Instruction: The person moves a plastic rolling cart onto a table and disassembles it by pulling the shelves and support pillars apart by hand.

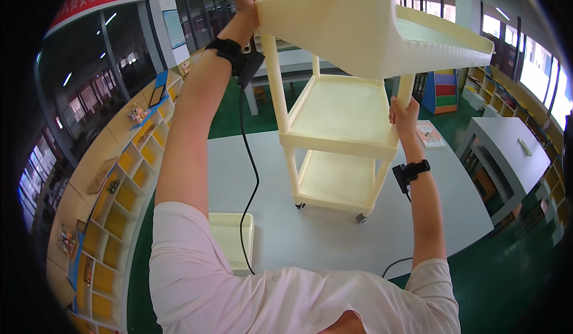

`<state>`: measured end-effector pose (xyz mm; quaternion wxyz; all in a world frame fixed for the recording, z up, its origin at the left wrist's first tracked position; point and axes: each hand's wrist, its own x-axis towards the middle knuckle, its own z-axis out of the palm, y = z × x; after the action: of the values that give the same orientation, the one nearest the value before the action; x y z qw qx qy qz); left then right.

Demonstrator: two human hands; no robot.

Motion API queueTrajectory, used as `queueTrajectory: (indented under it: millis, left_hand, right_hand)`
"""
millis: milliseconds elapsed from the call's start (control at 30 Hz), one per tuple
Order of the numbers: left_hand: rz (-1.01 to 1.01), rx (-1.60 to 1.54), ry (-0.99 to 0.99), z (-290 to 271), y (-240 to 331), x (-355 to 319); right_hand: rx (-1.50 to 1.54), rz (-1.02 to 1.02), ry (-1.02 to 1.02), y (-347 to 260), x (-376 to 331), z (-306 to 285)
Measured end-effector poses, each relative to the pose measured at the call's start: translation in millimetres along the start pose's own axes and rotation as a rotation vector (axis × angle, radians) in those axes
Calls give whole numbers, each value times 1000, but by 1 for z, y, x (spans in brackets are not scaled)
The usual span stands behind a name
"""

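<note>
A cream plastic rolling utility cart [340, 110] with several tiers stands on the pale grey table [280, 244]. Its casters show at the bottom, and the top tier rises close to me. My left hand [246, 1] is raised high at the cart's upper left corner, fingers closed around the frame near the top tier; part of the grip is hidden. Lower down on the other side, my right hand [405, 117] wraps around the right upright post below the top tier. A cream shallow tray [228, 238] lies on the table at the near left, partly covered by my sleeve.
A booklet [430, 136] lies on the table beyond my right hand. Black cables hang from the wrist devices [239, 59]. Curving along the left is a low shelf unit [116, 214]. Another table [507, 149] stands at the right, with shelves behind it.
</note>
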<state>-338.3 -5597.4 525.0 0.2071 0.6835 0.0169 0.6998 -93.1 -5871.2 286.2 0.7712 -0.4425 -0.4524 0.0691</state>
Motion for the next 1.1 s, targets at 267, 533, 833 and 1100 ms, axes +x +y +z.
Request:
queueTrajectory:
  millis: [267, 533, 833, 1100]
  left_hand:
    - [138, -71, 51, -45, 109, 77]
    - [135, 0, 58, -163, 174, 37]
    - [-86, 85, 122, -315, 239, -135]
    - [-280, -69, 136, -362, 272, -319]
  right_hand:
    - [-105, -16, 68, -5, -5, 2]
    - [-425, -84, 261, 14, 7, -2]
    - [-605, -207, 341, 3, 8, 6]
    - [-314, -125, 266, -13, 13, -71]
